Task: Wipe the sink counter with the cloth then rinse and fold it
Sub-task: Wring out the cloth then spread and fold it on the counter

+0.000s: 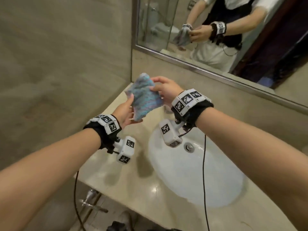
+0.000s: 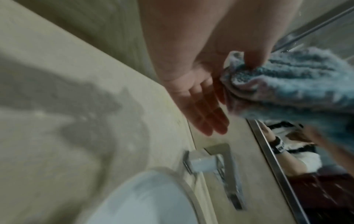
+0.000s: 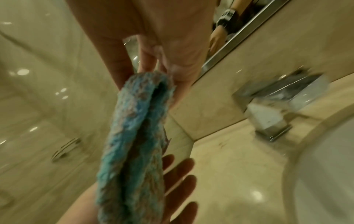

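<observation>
Cloth (image 1: 143, 95) — fuzzy, blue-teal with pinkish threads, doubled over on itself; held in the air between both hands, above the back left corner of the counter (image 1: 133, 177), left of the sink (image 1: 196, 174). Not touching counter or basin.

Right hand (image 1: 166, 89) — pinches the cloth's upper edge between thumb and fingertips; the right wrist view shows the fold seen end-on, hanging down from that pinch (image 3: 134, 136).

Left hand (image 1: 125, 110) — palm up under the cloth's lower part, fingers straight and together, thumb pressed onto the fabric from the near side. In the left wrist view the thumb clamps a bunched corner (image 2: 287, 84) while the fingers (image 2: 206, 115) lie flat and extended.

Sink — white oval basin set in the counter, metal drain (image 1: 189, 147) at its back; surface looks wet.

Counter — beige polished stone, glossy highlights, shadows of the hands on it.

Tap (image 3: 283, 104) — square chrome, on the back edge behind the basin; blurred in both wrist views.

Mirror (image 1: 233, 30) — metal-framed, above the backsplash; reflects the person's arms, the cloth and wrist bands.

Wrist cameras (image 1: 170, 134) — white, tag-marked, one strapped under each wrist, black cables trailing down.
</observation>
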A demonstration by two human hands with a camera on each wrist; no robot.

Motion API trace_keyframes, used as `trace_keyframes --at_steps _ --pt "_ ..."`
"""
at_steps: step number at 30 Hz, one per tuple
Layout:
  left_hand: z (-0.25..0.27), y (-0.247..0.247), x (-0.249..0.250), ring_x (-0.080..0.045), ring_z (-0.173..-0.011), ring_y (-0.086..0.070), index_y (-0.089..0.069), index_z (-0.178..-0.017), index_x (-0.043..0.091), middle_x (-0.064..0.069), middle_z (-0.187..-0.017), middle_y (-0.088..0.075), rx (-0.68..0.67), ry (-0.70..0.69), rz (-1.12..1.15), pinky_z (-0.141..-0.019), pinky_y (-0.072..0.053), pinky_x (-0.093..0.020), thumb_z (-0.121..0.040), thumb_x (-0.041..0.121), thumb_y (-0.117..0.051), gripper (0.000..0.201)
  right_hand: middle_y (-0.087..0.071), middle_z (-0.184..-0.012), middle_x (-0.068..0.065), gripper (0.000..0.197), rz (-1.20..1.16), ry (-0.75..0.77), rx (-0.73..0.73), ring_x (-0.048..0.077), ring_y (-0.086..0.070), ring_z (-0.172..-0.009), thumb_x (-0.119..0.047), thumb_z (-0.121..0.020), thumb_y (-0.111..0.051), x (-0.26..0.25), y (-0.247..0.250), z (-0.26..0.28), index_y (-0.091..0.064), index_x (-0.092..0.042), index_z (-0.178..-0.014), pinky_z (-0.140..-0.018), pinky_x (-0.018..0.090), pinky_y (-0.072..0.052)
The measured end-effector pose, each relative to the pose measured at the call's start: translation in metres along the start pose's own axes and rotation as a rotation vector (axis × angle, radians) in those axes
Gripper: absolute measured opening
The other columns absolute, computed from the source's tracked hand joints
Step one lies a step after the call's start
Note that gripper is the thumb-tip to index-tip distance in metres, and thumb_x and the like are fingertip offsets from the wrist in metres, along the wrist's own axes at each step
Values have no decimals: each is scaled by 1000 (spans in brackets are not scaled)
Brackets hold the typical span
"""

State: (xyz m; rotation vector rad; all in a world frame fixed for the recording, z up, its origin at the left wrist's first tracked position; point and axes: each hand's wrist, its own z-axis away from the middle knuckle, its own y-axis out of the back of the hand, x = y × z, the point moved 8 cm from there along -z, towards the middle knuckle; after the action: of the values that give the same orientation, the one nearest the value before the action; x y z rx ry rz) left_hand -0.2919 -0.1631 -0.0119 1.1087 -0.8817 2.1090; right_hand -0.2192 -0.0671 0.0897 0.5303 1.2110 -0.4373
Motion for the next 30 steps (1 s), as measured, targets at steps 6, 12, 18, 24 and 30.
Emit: trace_keyframes --at_steps 6,12,18,24,30 --pt "-17 -83 7 -12 -89 -63 -53 -119 24 4 -107 -65 -196 -119 -139 -68 -55 -20 -94 21 -48 26 -58 -83 5 23 -117 -106 252 20 -57 -71 4 -90 -49 39 102 32 -53 -18 -91 -67 35 -52" --pt "-17 -162 -10 -14 -81 -63 -53 -113 20 0 -96 -64 -330 -50 -258 -52 -55 -17 -90 8 -54 26 -60 -90 8 25 -192 -221 368 22 -60 -75 6 -92 -43 87 180 78 -53 -17 -95 -58 30 -58" --pt "-15 -247 -41 -15 -79 -65 -52 -113 13 0 -91 -65 -436 9 -354 -53 -57 -20 -89 2 -53 27 -58 -80 5 30 -207 -281 461 10 -61 -50 6 -93 -41 126 251 124 -51 -20 -82 -44 19 -53" --pt "-14 -340 -89 -17 -73 -62 -48 -120 14 -3 -87 -63 -507 67 -447 -48 -55 -19 -90 -1 -50 34 -57 -85 12 34 -253 -320 601 17 -58 -64 12 -91 -40 175 330 170 -50 -3 -121 -59 27 -55" --pt "-19 -424 -148 -12 -62 -66 -49 -117 15 -12 -101 -63 -551 115 -530 -53 -57 -21 -89 -2 -50 33 -55 -106 17 37 -251 -383 663 24 -60 -84 11 -92 -39 222 403 220 -47 2 -127 -76 38 -52"
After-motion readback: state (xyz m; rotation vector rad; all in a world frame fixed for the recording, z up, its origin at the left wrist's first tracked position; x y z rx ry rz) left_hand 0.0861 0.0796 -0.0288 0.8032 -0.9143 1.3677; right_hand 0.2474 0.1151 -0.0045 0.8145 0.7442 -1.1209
